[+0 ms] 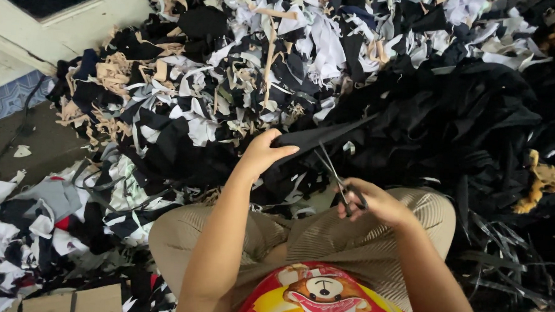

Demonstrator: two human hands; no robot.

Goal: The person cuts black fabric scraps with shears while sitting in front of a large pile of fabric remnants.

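In front of the seated person's knees, the left hand (262, 154) pinches the near end of a black fabric strip (324, 134), whose long axis runs up and to the right toward the big heap of scraps (231, 68). The right hand (377, 202) is closed through the handles of the scissors (338, 176) — blades parted, tips pointing up-left at the strip just beside the left hand's fingers.

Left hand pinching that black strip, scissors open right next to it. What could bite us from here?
1. The scissors in the right hand stand open close to the left hand gripping the black fabric strip; a nicked finger is possible.
2. The strip blends into the black scrap pile, so the blades may catch other cloth.
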